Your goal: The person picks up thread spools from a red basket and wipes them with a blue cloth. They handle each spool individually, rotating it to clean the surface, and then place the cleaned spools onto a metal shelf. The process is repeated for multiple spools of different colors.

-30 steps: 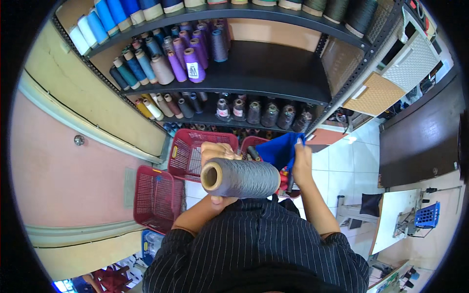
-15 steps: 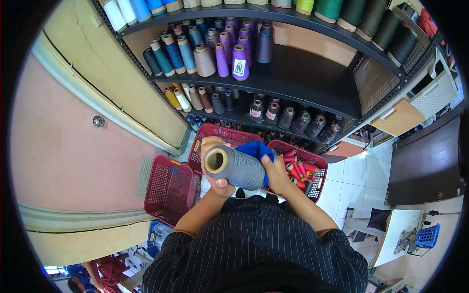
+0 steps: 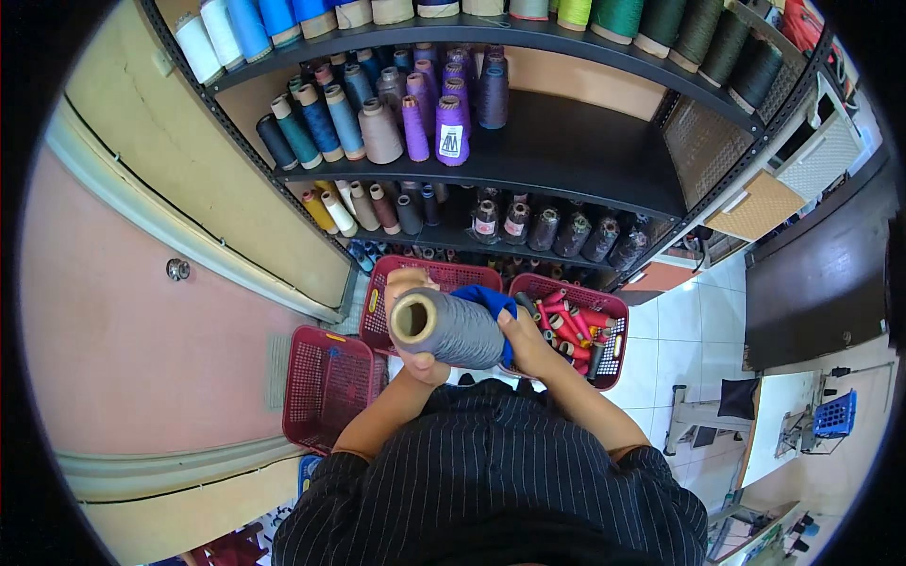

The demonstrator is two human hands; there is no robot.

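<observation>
1. Grey cone of thread [image 3: 462, 332], one: is being held tilted in the air, before the dark striped shirt [image 3: 510, 453], its hollow end being turned up towards the camera
2. Left hand [image 3: 427, 368], one: is being curled around the cone's hollow end, which is being grasped with the thumb below and the fingers above
3. Blue cloth [image 3: 488, 299], one: is being pressed against the cone's far end
4. Right hand [image 3: 528, 344], one: is being closed on the cloth, its fingertips being partly hidden
5. Maroon baskets, three: one is being seen at left [image 3: 330, 387], one behind the left hand [image 3: 462, 276], one at right [image 3: 574, 291]
6. Pinkish-red spools [image 3: 564, 328], many: are being held in the right basket, overlapped too closely for counting; at least two dark spools [image 3: 596, 358] are being included
7. Black shelf boards [image 3: 585, 141], three: are being loaded with coloured cones
8. Dark wrapped cones [image 3: 572, 234], six in front: are being carried by the lowest of these boards, two being labelled
</observation>
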